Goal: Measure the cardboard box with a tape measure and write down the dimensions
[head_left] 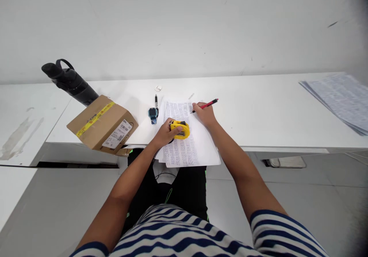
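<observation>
My left hand (166, 133) is closed around a yellow tape measure (185, 130), held over the written sheets. In my right hand (206, 114) is a red pen (209, 103) with black ends, its tip at the upper right of the writing. Under both hands lies a stack of paper (184, 151) covered in dense handwritten columns, its lower part reaching past the desk's front edge. Whether the pen tip touches the paper I cannot tell. Just left of the sheets rest a blue watch (153, 113) and a black pen (156, 100).
A cardboard box (100, 123) with yellow tape stands at the left front edge of the white desk (258, 107). Behind it leans a black bottle (76, 84). A small white round item (158, 88) lies near the wall, and more written sheets (339, 100) lie far right.
</observation>
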`<state>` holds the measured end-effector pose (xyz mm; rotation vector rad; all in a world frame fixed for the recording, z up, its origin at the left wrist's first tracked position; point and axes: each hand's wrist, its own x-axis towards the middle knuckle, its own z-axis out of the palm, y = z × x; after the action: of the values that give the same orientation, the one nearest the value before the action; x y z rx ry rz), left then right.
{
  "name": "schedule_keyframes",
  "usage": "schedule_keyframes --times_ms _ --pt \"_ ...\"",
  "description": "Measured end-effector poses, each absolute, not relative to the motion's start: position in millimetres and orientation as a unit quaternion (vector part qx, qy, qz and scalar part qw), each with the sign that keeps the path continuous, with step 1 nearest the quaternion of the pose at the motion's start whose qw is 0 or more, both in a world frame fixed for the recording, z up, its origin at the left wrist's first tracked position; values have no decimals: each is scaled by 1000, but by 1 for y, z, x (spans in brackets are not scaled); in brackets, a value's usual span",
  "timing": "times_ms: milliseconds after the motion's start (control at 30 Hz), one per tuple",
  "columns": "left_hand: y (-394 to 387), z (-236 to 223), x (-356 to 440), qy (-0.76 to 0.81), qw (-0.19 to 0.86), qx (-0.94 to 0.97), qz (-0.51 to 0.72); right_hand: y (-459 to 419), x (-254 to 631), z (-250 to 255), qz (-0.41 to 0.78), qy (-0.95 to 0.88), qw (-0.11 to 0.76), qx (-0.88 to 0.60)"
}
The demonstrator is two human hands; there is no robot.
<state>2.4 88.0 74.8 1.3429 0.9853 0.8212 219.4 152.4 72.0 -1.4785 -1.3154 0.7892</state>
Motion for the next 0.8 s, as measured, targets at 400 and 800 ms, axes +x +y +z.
schedule_keyframes --times_ms 400,800 --pt "88 77 4 433 592 577 359 153 220 71 317 -542 486 -608" --pt "88 76 4 428 605 571 354 154 221 66 304 -539 501 -606"
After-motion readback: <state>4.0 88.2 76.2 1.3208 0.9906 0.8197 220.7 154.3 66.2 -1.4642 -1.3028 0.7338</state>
